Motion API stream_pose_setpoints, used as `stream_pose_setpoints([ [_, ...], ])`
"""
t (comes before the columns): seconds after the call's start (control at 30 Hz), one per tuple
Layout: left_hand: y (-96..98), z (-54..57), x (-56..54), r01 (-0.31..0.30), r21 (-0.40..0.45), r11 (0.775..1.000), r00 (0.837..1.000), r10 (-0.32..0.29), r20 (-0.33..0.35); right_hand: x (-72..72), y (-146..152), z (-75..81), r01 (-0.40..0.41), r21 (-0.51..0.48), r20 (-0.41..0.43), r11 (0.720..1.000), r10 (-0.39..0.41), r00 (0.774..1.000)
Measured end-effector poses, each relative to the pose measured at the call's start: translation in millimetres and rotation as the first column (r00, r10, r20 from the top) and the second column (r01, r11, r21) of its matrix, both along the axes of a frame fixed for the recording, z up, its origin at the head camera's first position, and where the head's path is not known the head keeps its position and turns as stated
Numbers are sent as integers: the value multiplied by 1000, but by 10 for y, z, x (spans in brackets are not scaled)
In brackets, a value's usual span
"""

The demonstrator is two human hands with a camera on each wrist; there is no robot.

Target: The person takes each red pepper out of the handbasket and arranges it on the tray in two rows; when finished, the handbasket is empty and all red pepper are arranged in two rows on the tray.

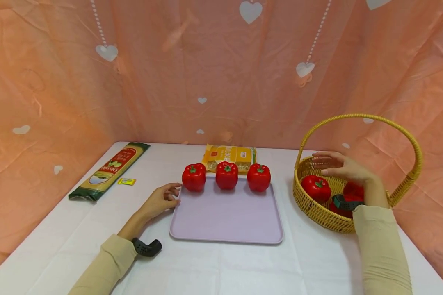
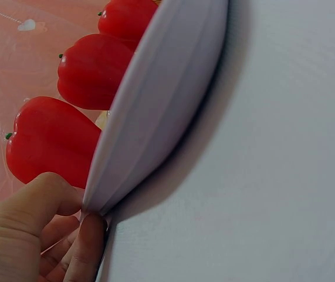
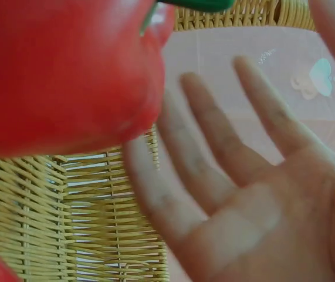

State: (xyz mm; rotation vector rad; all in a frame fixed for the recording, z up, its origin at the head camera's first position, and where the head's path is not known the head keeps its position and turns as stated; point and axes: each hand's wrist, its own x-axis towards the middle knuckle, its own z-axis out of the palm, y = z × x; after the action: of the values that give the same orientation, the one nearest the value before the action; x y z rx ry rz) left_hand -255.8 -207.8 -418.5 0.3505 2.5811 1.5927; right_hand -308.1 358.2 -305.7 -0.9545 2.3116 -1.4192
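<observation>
Beige sleeve [image 1: 382, 250], right hand [image 1: 347, 167] near glossy red pepper [image 1: 311, 190], green stem [image 1: 320, 184]

A long green-and-gold packet [image 1: 110, 172] has a red oval label [image 1: 124, 159] with a brand name that seems to read "Olivoilà", at a slant, beside smaller characters too fine to read. A yellow packet [image 1: 230, 156] shows large pale characters and a small yellow sachet [image 1: 127, 181] tiny print, both illegible.

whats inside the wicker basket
The basket holds red peppers; one shows clearly. The right arm and its dark wrist device partly cover others, hiding the exact count.
</observation>
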Motion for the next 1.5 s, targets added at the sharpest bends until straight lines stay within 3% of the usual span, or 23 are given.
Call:
stream_pose_setpoints([
  [0.13, -2, 5, 3, -7, -7, 1000, 1000, 7, 2, -32, 23, -57, -175, -45, 78, 983, 178, 981],
  [0.23, -8, 8, -1, -4, -3, 1000, 1000, 4, -2, -30, 23, -86, -224, -44, 107, 974, 228, 968],
  [0.5, -39, 24, -2, 6, -5, 1000, 1000, -6, -11, -11, -66, -134, -139, 88, 281, 986, 110, 953],
  [0.63, -48, 35, 4, -8, -18, 1000, 1000, 8, 7, 1, -128, -132, -87, 156, 398, 984, 18, 917],
  [0.73, -47, 33, 7, -19, -27, 999, 1000, 19, 23, 10, -157, -124, -71, 199, 441, 977, -24, 897],
  [1.0, -34, 18, -2, -29, -20, 999, 999, 30, 39, 64, -162, -115, -27, 289, 466, 957, -116, 877],
  [1.23, -13, 25, 6, -27, -11, 1000, 998, 28, 51, 86, -148, -117, 12, 295, 434, 955, -146, 889],
  [1.4, -2, 29, 13, -24, -11, 1000, 998, 24, 53, 108, -127, -79, 114, 274, 402, 955, -221, 888],
  [1.5, 6, 21, 7, -22, -12, 1000, 999, 22, 49, 120, -103, -58, 159, 238, 347, 958, -237, 907],
])
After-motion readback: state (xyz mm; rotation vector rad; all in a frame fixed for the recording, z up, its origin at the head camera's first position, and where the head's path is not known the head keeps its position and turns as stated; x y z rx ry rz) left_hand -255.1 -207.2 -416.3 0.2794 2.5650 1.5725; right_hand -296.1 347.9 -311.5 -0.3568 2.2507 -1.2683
